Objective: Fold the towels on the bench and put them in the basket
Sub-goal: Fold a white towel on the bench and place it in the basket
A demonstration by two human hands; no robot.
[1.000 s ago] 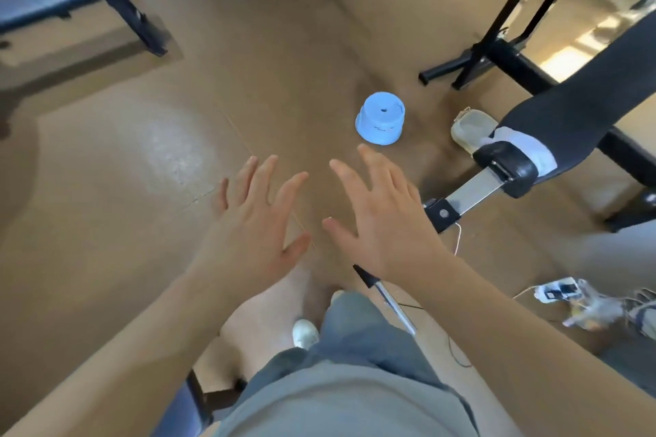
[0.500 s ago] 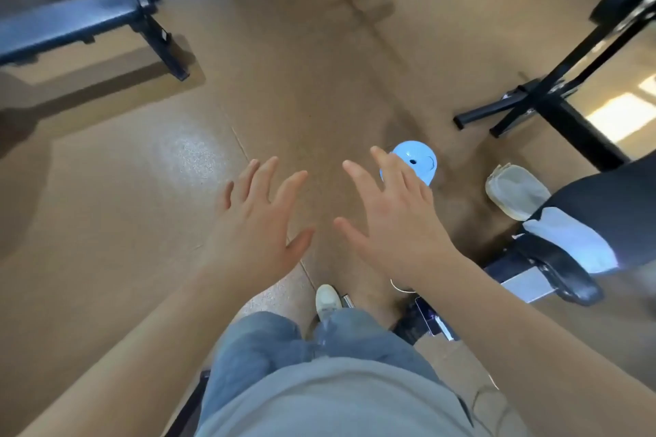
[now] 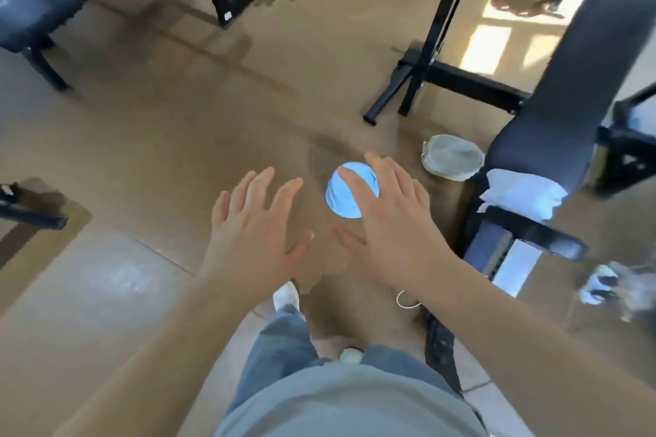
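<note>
Both empty, my left hand [image 3: 248, 223] and right hand [image 3: 394, 220] hover with fingers spread; I judge this the approach, so next I must reach right for the white towel [image 3: 521, 193] on the bench [image 3: 553, 99], near the basket [image 3: 452, 158].

- The glossy brown floor [image 3: 142, 152] carries nearly everything in front of you.
- On your right, a black padded weight bench [image 3: 553, 110] stands on the floor and runs away from you.
- A crumpled white towel [image 3: 521, 193] lies on the near end of the bench.
- A round, pale basket [image 3: 452, 160] sits on the floor just beside that end of the bench.
- A round blue object [image 3: 342, 202] sits on the floor left of the basket.
- A looped white cord [image 3: 404, 300] lies on the floor near you.
- Something white and blurred [image 3: 600, 286] lies on the floor at your far right.
</note>
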